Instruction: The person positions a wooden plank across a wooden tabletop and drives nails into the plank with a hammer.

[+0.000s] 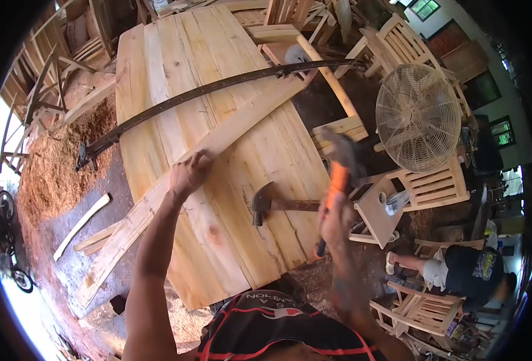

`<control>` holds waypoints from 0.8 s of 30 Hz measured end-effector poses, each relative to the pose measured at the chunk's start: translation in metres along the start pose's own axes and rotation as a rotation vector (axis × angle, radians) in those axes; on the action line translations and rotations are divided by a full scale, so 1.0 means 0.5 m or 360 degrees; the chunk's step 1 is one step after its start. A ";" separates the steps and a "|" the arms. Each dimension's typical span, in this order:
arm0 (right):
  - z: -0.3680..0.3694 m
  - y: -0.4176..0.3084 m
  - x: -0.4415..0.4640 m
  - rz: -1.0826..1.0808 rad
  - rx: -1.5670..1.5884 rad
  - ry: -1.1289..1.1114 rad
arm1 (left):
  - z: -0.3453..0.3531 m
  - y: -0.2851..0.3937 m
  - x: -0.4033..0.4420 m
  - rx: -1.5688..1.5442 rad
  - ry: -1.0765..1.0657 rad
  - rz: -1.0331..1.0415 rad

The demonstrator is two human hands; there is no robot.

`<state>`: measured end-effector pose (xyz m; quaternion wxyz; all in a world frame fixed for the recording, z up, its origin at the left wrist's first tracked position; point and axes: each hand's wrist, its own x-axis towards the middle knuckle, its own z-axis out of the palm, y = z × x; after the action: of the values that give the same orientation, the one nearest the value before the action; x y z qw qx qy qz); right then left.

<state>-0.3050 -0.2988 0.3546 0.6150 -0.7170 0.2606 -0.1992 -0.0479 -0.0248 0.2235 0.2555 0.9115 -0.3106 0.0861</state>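
My left hand (pixel 190 172) is closed over the edge of a long wooden board (pixel 242 123), which lies diagonally across a wide panel of joined planks (pixel 272 144). In my right hand (pixel 336 221) is a hammer (pixel 339 167) with an orange handle, raised at the panel's right side, its head blurred by motion. Between my hands a second hammer (pixel 293 205) with a wooden handle lies on the panel. A long dark metal bar clamp (pixel 187 95) spans the panel beyond my left hand, and the board's far end reaches close to it.
A large fan (pixel 419 117) stands at the right, among wooden chairs (pixel 437 183). Below it, a person in a dark shirt (pixel 473 269) is near more chairs. Wood shavings (pixel 55 180) are heaped at the left, with a curved wood strip (pixel 80 227) on the floor.
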 end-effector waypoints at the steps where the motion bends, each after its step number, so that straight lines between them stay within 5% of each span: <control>1: -0.013 -0.033 -0.023 -0.0262 -0.0001 0.0098 | -0.003 0.003 0.001 0.0008 -0.0083 -0.0095; 4: -0.007 0.001 -0.049 -0.1081 0.0124 0.0162 | -0.006 0.007 0.004 -0.0017 -0.0093 -0.0123; 6: 0.016 0.094 -0.038 -0.1049 0.0118 0.0079 | 0.008 -0.003 0.002 -0.0023 0.0014 -0.0055; 8: 0.027 0.188 -0.001 0.0143 -0.0799 -0.0126 | 0.015 -0.010 -0.015 -0.0022 0.0094 0.0040; 15: 0.002 0.020 -0.044 -0.0150 0.0186 0.0141 | -0.009 0.009 0.001 0.0016 -0.0053 -0.0106; 17: -0.019 0.126 -0.064 -0.0620 -0.0648 0.0333 | -0.004 0.017 0.010 0.0051 -0.0049 -0.0095; 19: 0.028 0.173 -0.036 -0.0502 -0.0714 0.0306 | -0.009 0.015 0.007 0.0026 -0.0161 -0.0164; 20: 0.012 0.205 0.006 0.0296 -0.1089 -0.0138 | -0.003 0.010 -0.002 0.0023 -0.0165 -0.0117; 22: 0.015 0.200 0.047 0.0109 -0.0928 -0.0075 | 0.008 -0.004 0.002 0.0139 0.0023 0.0014; 24: 0.000 0.124 0.020 0.0031 -0.0629 -0.0017 | 0.001 -0.007 -0.014 0.0029 -0.0162 -0.0085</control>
<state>-0.3050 -0.3119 0.2933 0.4656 -0.8223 0.2983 -0.1343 -0.0514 -0.0189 0.2193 0.2333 0.9249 -0.2980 0.0355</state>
